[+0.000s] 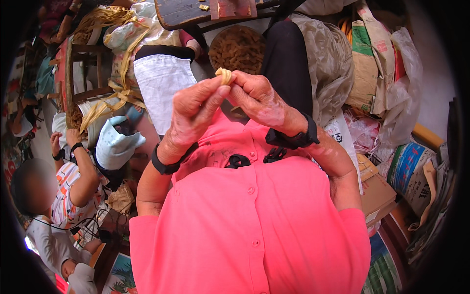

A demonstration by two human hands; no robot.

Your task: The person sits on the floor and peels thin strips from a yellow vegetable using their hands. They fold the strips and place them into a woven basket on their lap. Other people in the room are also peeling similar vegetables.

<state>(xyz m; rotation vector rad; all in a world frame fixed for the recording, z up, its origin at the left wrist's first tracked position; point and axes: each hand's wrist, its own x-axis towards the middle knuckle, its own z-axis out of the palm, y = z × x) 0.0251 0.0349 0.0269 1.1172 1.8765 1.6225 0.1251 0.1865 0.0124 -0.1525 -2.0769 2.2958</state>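
My left hand (198, 106) and my right hand (262, 101) meet in front of my chest. Between their thumbs and fingertips they pinch a small folded pale-yellow strip (224, 75), whose material I cannot tell. Part of the strip is hidden by the fingers. Beyond the hands, between my knees, a round basin (212, 39) holds many short brown pieces (237, 51). A white cloth (163, 88) lies over my left thigh, and both wrists wear black bands.
A dark tabletop (183, 14) stands ahead. On the left are long yellow strips (126, 66), a wooden stool (68, 81), a white bucket (110, 110) and a seated person (79, 183). Plastic bags (323, 55), paper sacks (363, 70) and cardboard boxes (376, 196) crowd the right.
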